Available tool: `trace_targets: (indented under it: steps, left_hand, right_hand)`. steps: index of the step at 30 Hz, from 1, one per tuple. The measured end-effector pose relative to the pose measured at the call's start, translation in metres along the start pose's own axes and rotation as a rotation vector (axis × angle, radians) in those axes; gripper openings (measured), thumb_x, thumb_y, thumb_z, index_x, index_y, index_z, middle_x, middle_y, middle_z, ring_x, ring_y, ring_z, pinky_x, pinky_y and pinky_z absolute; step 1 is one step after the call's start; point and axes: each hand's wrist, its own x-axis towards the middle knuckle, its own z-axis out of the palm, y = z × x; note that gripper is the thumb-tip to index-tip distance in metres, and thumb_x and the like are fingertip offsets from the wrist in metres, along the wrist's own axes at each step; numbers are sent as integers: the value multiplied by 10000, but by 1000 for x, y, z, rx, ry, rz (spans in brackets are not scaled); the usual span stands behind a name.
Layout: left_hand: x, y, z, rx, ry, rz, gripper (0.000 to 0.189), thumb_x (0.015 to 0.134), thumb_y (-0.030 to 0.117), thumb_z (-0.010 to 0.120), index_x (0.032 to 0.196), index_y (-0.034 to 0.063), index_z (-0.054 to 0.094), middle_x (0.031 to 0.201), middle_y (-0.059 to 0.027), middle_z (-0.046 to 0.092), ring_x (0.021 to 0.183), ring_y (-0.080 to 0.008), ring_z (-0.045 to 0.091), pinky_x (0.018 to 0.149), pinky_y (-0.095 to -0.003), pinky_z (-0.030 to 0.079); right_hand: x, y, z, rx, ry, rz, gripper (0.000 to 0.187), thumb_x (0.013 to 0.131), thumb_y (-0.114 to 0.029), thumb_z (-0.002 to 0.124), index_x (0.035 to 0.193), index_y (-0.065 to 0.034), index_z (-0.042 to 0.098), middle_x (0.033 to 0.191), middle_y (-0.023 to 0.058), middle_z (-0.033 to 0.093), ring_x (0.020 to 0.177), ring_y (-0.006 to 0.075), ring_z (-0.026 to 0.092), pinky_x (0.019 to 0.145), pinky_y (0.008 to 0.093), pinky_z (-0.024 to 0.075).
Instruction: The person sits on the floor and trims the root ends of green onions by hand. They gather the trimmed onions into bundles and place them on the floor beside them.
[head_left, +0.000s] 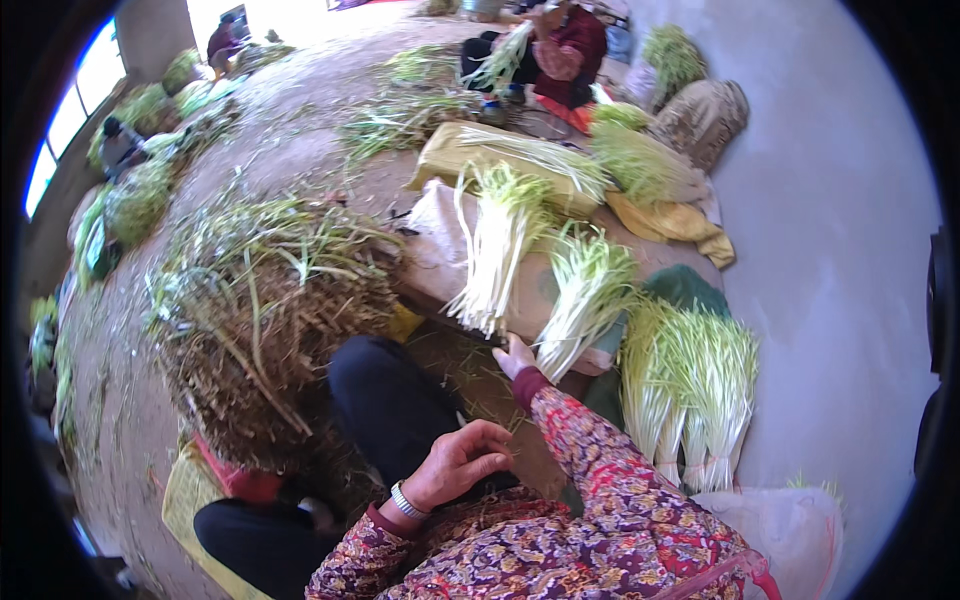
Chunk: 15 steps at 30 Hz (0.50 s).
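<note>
My left hand (469, 457), with a metal-banded watch on its wrist, hovers over my lap. Its fingers curl loosely, with nothing visible in them. My right hand (516, 356) reaches to the near edge of a low, cloth-covered bench (439, 259). It is close to the cut ends of a bundle of white-stemmed leafy shoots (499, 251); a small dark thing shows by its fingertips, and whether it grips that cannot be told. Just to its right, a second bundle of shoots (585, 300) lies across the bench, its stem ends past the edge.
Tied bundles of shoots (690, 397) lean by the wall (817, 300) at right. A heap of stalks and roots (277, 322) rises left of my knee (390, 397). Beyond the bench are a yellow sack (487, 161) and a seated person (566, 60) holding shoots.
</note>
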Motion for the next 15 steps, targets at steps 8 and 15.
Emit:
trace_targets:
  steps: [8,15]
  left_hand:
    - [-101,-7,-26,-299,239,-154,196,948,70,586,1119,-18,548,860,-131,684,751,-173,660,693,-279,534]
    - [-113,-36,-51,-354,466,-155,158,934,57,606,1074,-10,577,874,-115,693,735,-141,646,685,-253,523]
  right_hand:
    - [-13,19,-20,107,-11,185,214,869,-257,636,970,-79,697,901,148,710,880,290,681,816,379,517]
    - [22,-16,-56,10,195,88,336,852,-375,678,964,-58,697,904,171,709,892,293,680,825,380,510]
